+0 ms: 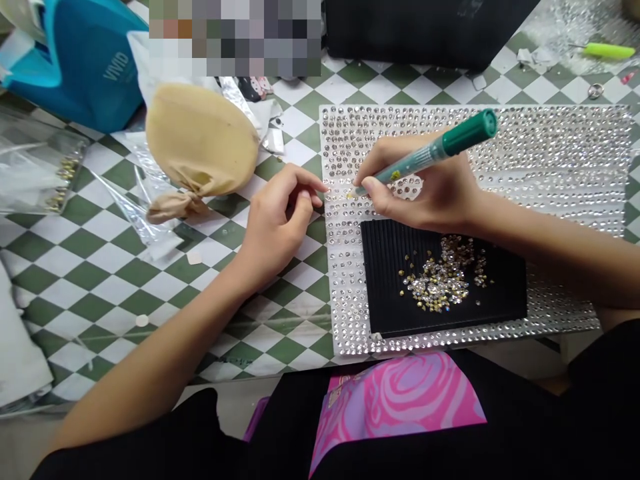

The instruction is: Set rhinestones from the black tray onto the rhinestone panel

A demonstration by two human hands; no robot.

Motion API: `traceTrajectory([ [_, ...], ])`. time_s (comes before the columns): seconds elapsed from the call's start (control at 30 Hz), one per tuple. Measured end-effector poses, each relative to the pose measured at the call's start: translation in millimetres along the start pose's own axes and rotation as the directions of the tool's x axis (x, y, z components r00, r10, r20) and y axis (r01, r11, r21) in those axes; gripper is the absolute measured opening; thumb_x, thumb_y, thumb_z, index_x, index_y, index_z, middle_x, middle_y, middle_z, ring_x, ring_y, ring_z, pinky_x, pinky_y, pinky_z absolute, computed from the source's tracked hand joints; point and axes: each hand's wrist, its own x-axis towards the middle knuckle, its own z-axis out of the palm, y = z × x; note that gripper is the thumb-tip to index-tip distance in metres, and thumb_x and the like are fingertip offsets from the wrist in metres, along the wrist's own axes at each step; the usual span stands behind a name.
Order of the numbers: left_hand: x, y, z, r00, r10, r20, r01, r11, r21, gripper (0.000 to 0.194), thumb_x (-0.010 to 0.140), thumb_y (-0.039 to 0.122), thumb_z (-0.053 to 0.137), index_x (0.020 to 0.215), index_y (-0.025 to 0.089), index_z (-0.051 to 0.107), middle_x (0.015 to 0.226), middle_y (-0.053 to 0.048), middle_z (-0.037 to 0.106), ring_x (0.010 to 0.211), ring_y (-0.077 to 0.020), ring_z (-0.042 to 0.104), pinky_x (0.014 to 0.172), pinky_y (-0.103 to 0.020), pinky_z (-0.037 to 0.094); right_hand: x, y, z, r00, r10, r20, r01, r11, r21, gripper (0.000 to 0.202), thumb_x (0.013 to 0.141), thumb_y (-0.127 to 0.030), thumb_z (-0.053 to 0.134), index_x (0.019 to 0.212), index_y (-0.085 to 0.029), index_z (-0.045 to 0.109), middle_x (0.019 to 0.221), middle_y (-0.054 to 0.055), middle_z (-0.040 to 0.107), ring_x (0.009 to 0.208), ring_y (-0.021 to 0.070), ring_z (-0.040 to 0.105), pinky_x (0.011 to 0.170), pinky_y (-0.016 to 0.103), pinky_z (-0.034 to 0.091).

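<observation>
My right hand (425,190) grips a green marker-like pen (417,160), pinched near its lower end. The pen slants, with its dark green end up to the right and its tip down at a white board (345,267) covered in rows of clear rhinestones. A small yellowish bit shows at the tip. At the board's left edge rests my left hand (280,220), fingers loosely bent and thumb apart from the index finger, with nothing visible in it. On the board, below my right hand, lies a black ridged tray (395,243) bearing a pile of loose gold-backed rhinestones (437,283).
Left of the board sits a tied beige cloth bundle (200,140) beside clear plastic scraps. A blue container (85,67) and a bag of gold pieces (65,177) are farther left. Behind the board stand a black box (415,33) and a lime-handled tool (607,51).
</observation>
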Motion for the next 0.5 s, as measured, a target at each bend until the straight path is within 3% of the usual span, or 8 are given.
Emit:
traceTrajectory([
  [0.33, -1, 2, -0.6, 1.000, -0.023, 0.006, 0.023, 1.000, 0.020, 0.014, 0.088, 0.020, 0.048, 0.085, 0.027, 0.059, 0.075, 0.000, 0.063, 0.069, -0.0154, 0.061, 0.061, -0.031, 0.048, 0, 6, 7, 0.991, -0.117, -0.065, 0.120, 0.992, 0.040, 0.013, 0.090, -0.022, 0.053, 0.079, -0.018, 0.058, 0.075, -0.002, 0.065, 0.066, 0.0085, 0.061, 0.065, 0.022, 0.050],
  [0.5, -1, 2, -0.8, 1.000, -0.024, 0.009, 0.024, 0.999, 0.022, 0.013, 0.089, 0.020, 0.047, 0.086, 0.026, 0.058, 0.074, 0.000, 0.062, 0.070, -0.0148, 0.062, 0.061, -0.030, 0.049, -2, 2, -4, 0.984, -0.149, -0.102, 0.157, 0.984, 0.078, 0.013, 0.087, -0.018, 0.054, 0.077, -0.017, 0.061, 0.072, 0.002, 0.067, 0.063, 0.0114, 0.062, 0.059, 0.026, 0.049],
])
